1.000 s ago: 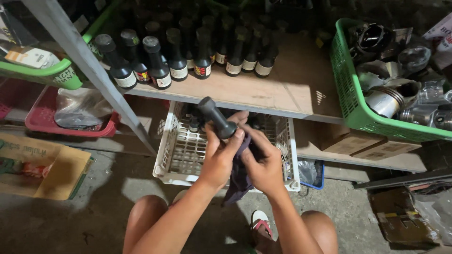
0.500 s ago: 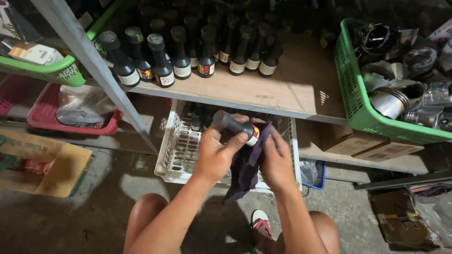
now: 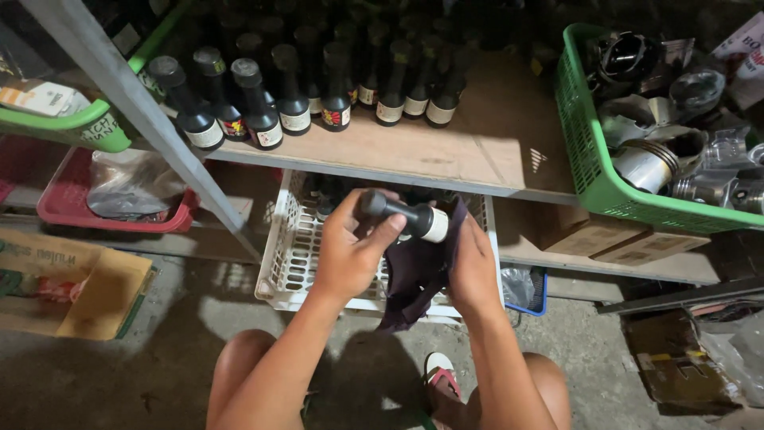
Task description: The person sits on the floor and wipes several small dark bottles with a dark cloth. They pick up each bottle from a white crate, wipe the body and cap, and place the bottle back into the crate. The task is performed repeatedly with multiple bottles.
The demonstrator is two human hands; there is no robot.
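Head view, looking down at both hands in front of a low wooden shelf (image 3: 446, 155). Left hand (image 3: 350, 255) has its grip closed around the neck end of a small dark bottle (image 3: 402, 216); the fingers wrap the neck and the thumb lies along the upper side. Bottle is held in the air above the white plastic crate (image 3: 290, 255), between the two hands. Long axis runs near horizontal, slightly tilted: capped end up-left inside the left grip, pale-labelled base pointing right and a little down toward the right hand. Right hand (image 3: 473, 267) sits just beside the base, its grip closed on a dark purple cloth (image 3: 418, 275) that is pressed against the lower body of the bottle; loose cloth hangs down below both hands. Left hand carries the bottle; right hand is nearer the base and label end. On the shelf above, a row of similar dark bottles (image 3: 318, 99) stands upright. Green basket (image 3: 593, 171) holding metal engine parts at right; red tray (image 3: 60, 211) with a plastic bag at left.
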